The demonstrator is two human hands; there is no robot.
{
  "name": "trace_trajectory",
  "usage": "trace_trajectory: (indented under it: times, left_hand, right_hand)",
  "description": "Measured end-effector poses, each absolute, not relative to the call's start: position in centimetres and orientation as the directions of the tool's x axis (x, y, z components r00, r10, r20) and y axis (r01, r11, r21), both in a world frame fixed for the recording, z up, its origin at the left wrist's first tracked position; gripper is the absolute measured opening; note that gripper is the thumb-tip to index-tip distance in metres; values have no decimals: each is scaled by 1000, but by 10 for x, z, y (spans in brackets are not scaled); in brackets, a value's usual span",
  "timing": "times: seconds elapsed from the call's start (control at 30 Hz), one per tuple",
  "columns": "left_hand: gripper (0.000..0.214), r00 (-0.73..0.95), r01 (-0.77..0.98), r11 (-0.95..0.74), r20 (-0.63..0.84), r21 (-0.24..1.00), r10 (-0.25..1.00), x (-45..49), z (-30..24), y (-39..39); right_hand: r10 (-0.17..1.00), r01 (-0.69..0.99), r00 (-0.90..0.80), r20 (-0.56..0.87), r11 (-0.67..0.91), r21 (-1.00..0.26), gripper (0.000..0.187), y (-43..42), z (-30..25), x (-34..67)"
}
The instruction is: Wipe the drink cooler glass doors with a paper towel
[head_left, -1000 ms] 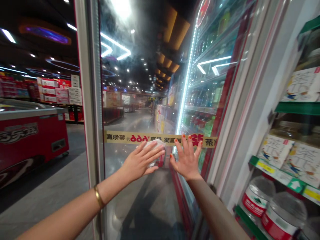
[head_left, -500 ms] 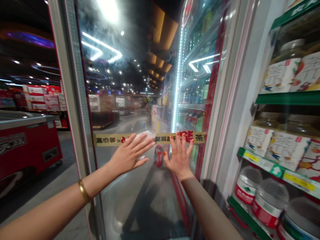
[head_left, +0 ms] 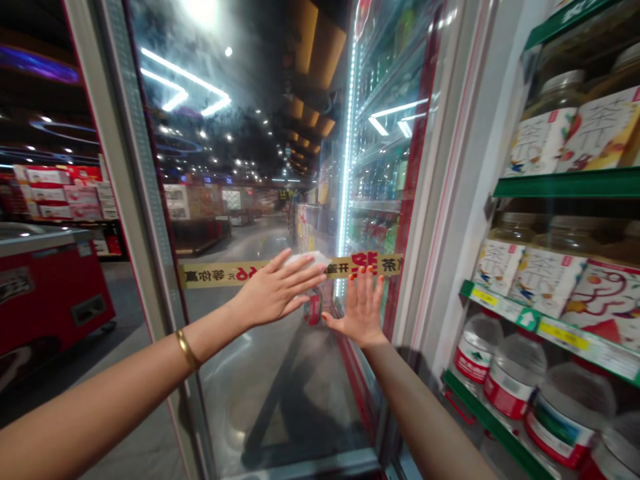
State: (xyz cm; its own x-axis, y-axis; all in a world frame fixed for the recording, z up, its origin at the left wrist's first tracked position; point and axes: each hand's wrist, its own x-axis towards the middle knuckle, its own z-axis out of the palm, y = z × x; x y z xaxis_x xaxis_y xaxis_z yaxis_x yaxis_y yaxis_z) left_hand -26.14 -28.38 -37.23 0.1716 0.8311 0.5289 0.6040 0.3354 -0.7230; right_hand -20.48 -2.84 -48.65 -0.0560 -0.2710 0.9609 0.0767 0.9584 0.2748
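Observation:
My left hand (head_left: 277, 291), with a gold bangle (head_left: 186, 350) at the wrist, lies with its fingers stretched out on a white cloth (head_left: 306, 259), holding it against the glass door (head_left: 280, 400). Only the cloth's upper edge shows past the fingers; whether it is paper or fabric I cannot tell. Just to the right, my right hand (head_left: 364, 310) rests flat on the same pane, fingers spread and nothing in it. Both hands overlap a tan strip (head_left: 215, 275) across the glass, its lettering reversed.
Shelves with green edges (head_left: 570, 183) on the right carry boxed jars (head_left: 550, 280) and large water bottles (head_left: 565, 413). A red wheeled freezer (head_left: 50, 307) stands at left, stacked boxes (head_left: 55, 193) behind it. Lit drink shelves (head_left: 380, 167) appear in the pane.
My left hand has slid right along the tan strip with the cloth, closer to my right hand. The right hand stays flat on the glass. The view has shifted slightly right.

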Motion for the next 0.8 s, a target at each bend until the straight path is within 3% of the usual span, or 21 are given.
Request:
trace_trajectory:
  times: [0.1, 0.2, 0.3, 0.37, 0.43, 0.5, 0.57, 0.6, 0.67, 0.73, 0.8]
  left_hand:
    - [68, 111, 626, 423, 612, -655, 783, -254, -359, -250]
    - [64, 164, 627, 282, 477, -726, 863, -245, -374, -223]
    - [66, 235, 614, 132, 340, -778, 911, -249, -398, -252]
    - [68, 194, 619, 215, 413, -755, 890, -260, -399, -296]
    - [67, 92, 612, 450, 623, -651, 777, -272, -385, -336]
    - [68, -7, 583, 665, 816, -466, 578, -280, -369, -355]
    - [73, -60, 552, 774, 911, -311, 409, -279, -367, -347]
    - [76, -65, 546, 786, 920, -291, 386, -276, -375, -337]
    - [79, -47, 554, 752, 888, -358, 457, -267, -405, -315]
    - [80, 10, 588, 637, 793, -498, 610, -259, -446, -307]
    - [85, 14, 605, 618, 783, -502, 622, -259, -480, -321]
  right_hand:
    - [-259, 80, -41, 965, 962, 261, 123, -27, -487, -207]
    - [-251, 72, -42, 967, 965, 253, 120, -25, -490, -208]
    - [-264, 67, -57, 963, 961, 268, 126, -23, -491, -209]
    - [-266, 76, -64, 962, 960, 270, 130, -23, -491, -209]
    - [-265, 88, -89, 960, 958, 272, 129, -24, -490, -209]
    - [-269, 102, -117, 956, 954, 281, 122, -25, -490, -208]
    - [-278, 114, -130, 952, 949, 293, 112, -26, -490, -206]
    - [-288, 115, -137, 948, 946, 304, 108, -26, -489, -205]
    - [-310, 103, -156, 938, 939, 328, 103, -25, -489, -203]
    - [-328, 81, -167, 930, 935, 344, 101, -24, -488, -202]
    - [-333, 65, -164, 929, 936, 347, 100, -23, -488, -202]
